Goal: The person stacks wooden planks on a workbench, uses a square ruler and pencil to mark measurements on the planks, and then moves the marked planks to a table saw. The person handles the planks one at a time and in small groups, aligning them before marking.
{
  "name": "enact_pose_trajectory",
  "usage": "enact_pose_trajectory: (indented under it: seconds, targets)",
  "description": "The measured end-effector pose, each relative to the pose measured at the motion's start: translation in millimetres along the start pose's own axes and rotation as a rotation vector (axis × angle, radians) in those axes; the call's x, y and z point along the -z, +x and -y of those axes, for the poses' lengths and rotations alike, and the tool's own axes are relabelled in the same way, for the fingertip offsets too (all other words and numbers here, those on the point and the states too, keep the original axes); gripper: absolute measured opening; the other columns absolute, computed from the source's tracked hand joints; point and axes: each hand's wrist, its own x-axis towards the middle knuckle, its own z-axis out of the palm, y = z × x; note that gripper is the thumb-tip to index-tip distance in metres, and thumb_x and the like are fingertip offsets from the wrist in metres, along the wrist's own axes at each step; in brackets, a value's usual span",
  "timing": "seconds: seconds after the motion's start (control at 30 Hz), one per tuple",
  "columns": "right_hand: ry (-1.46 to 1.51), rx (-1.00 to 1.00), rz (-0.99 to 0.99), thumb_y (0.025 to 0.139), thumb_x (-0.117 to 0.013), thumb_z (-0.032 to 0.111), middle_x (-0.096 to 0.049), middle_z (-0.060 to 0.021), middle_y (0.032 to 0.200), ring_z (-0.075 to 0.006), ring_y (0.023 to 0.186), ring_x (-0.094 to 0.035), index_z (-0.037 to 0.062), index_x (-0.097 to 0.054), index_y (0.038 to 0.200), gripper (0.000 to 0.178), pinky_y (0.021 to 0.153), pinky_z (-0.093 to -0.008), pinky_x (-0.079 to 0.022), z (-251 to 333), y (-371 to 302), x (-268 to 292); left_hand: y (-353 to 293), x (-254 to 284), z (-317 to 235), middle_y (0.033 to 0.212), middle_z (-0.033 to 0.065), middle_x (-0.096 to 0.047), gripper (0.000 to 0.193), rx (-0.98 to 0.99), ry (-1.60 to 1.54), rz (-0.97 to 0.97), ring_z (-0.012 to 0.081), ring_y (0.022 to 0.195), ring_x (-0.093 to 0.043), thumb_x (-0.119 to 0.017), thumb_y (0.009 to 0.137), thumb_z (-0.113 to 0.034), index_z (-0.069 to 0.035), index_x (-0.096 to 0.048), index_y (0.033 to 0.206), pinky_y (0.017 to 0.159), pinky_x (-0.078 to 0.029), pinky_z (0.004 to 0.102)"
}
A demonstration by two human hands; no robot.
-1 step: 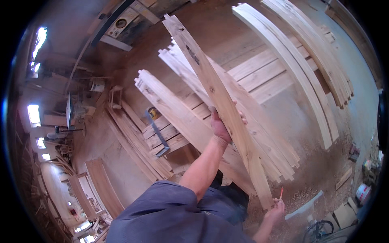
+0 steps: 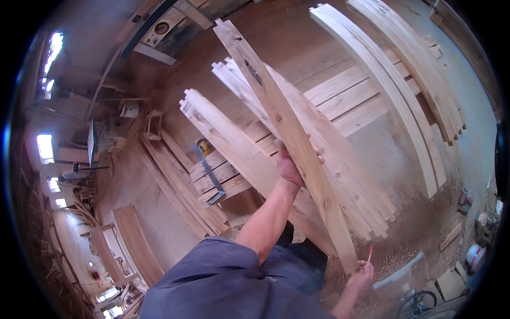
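A long wooden board (image 2: 281, 117) with knots and a dark split near its far end slants across my view. My left hand (image 2: 289, 165) is closed around its middle, thumb on the left edge and fingertips showing past the right edge. Down at the board's near end, my right hand (image 2: 362, 274) pinches a thin red pencil (image 2: 370, 253), point up, with its fingers against the board's end. Behind the held board lie stacks of similar boards (image 2: 223, 130) with notched ends, resting across planks.
A metal square (image 2: 209, 173) and a yellow tape measure (image 2: 202, 146) lie on the planks (image 2: 226, 186) at left. More boards (image 2: 372, 80) lie at far right. Wood shavings (image 2: 396, 250) cover the floor at lower right, near a white bucket (image 2: 474, 255).
The stacks and planks behind have shifted slightly in the view. Both hands, the board and the pencil keep almost the same place.
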Motion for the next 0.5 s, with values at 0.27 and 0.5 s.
enact_pose_trajectory:
  seconds: [0.27,0.5]
  targets:
    - [-0.081,0.34,-0.076,0.088,-0.056,0.006,-0.056,-0.0051,0.062,-0.0098,0.051,-0.041,0.0021,-0.057,0.079,0.01,0.05,-0.0246,-0.033,13.3,-6.3,-40.6,-25.3,35.6,-49.6,0.101,0.0155,-0.064,0.074,-0.137,0.021,-0.192,0.0335,0.091,-0.062,-0.048,0.088,-0.072,-0.007,-0.058,0.121,0.085,-0.051,0.0473]
    - [-0.084,0.492,-0.05,0.089,-0.061,0.004,-0.054,-0.0016,0.065,-0.0075,0.054,-0.044,0.0027,-0.059,0.084,0.005,0.05,-0.0224,-0.034,59.0,22.1,-66.2,-44.0,85.1,-116.5,0.112,0.0103,-0.065,0.03,0.007,0.716,-0.453,0.0216,0.109,-0.06,-0.054,0.099,-0.028,-0.007,-0.061,0.12,0.099,-0.045,0.0388]
